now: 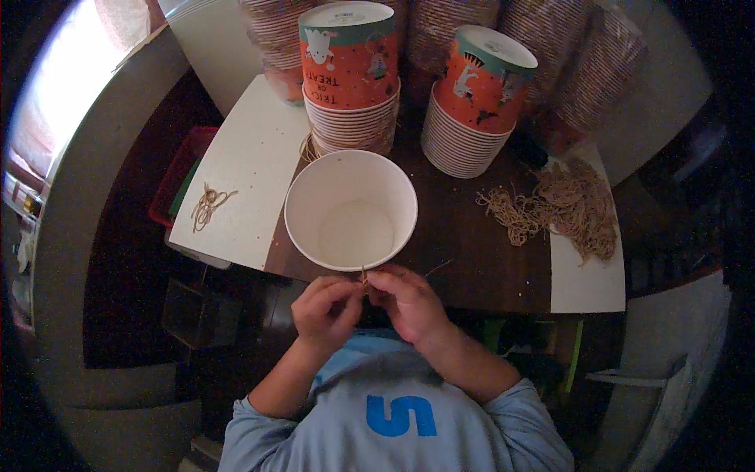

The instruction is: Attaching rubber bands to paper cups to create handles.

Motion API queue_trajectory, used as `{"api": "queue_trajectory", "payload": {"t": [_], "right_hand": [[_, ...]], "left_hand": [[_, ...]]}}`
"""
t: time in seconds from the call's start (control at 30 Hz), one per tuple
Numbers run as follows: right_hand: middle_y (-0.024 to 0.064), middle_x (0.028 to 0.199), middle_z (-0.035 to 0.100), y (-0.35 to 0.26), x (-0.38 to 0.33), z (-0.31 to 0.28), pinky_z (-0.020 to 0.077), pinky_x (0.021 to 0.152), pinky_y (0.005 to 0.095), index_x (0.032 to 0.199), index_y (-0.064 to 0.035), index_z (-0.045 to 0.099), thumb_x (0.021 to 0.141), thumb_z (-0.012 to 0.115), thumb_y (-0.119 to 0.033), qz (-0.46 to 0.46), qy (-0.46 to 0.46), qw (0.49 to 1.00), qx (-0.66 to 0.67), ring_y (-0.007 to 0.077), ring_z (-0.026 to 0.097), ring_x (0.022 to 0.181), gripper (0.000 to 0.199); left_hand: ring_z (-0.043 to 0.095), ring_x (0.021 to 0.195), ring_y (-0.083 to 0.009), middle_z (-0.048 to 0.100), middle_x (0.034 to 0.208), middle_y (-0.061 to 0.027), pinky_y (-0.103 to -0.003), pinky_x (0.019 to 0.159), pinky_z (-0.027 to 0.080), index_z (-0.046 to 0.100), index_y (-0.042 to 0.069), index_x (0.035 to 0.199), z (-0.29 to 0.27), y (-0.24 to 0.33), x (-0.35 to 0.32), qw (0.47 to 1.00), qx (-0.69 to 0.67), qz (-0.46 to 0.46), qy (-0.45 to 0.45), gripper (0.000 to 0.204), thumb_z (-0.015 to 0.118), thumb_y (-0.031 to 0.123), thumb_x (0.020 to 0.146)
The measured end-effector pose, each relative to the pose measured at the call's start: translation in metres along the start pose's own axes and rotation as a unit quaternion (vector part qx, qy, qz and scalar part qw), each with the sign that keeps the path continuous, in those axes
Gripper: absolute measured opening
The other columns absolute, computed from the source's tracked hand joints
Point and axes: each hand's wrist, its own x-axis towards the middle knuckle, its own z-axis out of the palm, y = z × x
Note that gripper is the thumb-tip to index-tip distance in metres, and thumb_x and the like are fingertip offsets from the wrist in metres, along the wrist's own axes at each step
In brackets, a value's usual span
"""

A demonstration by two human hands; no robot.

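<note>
A white paper bucket [351, 212] stands on the table in front of me, its open mouth facing up. At its near rim my left hand [326, 308] and my right hand [409, 297] meet, fingertips pinched together. Between them shows a short piece of tan cord [364, 277], which both hands grip right by the rim; the fingers cover most of it. A thin strand [438, 267] pokes out beyond my right hand. Whether the cord passes through the bucket's wall I cannot tell.
Behind the bucket rise an orange bucket stack [350, 86], upside down, and a second stack [481, 102] to its right. Wrapped bucket stacks [602, 71] line the back. A tangled cord pile [578, 206] lies at right, a small cord bundle [210, 206] at left.
</note>
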Motion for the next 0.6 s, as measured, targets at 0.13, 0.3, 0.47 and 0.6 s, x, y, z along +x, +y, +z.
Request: {"api": "queue_trajectory", "payload": {"t": [0.13,0.3,0.47,0.6], "right_hand": [[0.0008,0.086,0.062,0.000,0.001,0.003,0.0412,0.067,0.0247,0.092,-0.0061,0.065,0.083,0.057,-0.019,-0.038,0.009,0.999,-0.011,0.0105,0.052,0.073,0.017],[0.0021,0.081,0.061,-0.004,-0.001,0.002,0.0421,0.063,0.0257,0.091,-0.0047,0.060,0.084,0.057,-0.012,-0.124,0.038,0.975,-0.180,0.0114,0.053,0.073,0.011],[0.0097,0.079,0.055,-0.012,0.000,0.004,0.0433,0.063,0.0317,0.088,-0.0010,0.053,0.084,0.056,-0.007,-0.395,0.099,0.762,-0.504,0.0219,0.054,0.073,0.008],[0.0153,0.082,0.051,-0.011,0.003,0.003,0.0439,0.065,0.0359,0.087,-0.0004,0.050,0.082,0.056,-0.004,-0.431,0.111,0.733,-0.514,0.0306,0.053,0.075,0.008]], "left_hand": [[0.059,0.063,-0.0139,0.063,0.076,-0.0092,-0.023,0.054,0.047,0.062,0.001,0.082,-0.003,-0.001,0.000,1.000,-0.014,-0.017,0.012,0.011,0.068,0.000,0.072],[0.053,0.064,-0.0051,0.060,0.071,-0.0010,-0.020,0.054,0.043,0.061,-0.001,0.082,-0.009,0.011,0.001,0.942,-0.189,-0.277,-0.006,0.006,0.064,0.004,0.079],[0.051,0.059,-0.0058,0.060,0.071,-0.0014,-0.020,0.053,0.042,0.062,0.000,0.083,-0.011,0.012,0.003,0.854,-0.342,-0.389,-0.044,0.006,0.061,0.005,0.081],[0.050,0.055,-0.0070,0.062,0.074,-0.0033,-0.020,0.051,0.041,0.062,0.000,0.086,-0.011,0.008,0.001,0.740,-0.489,-0.459,-0.056,0.007,0.060,0.007,0.083]]}}
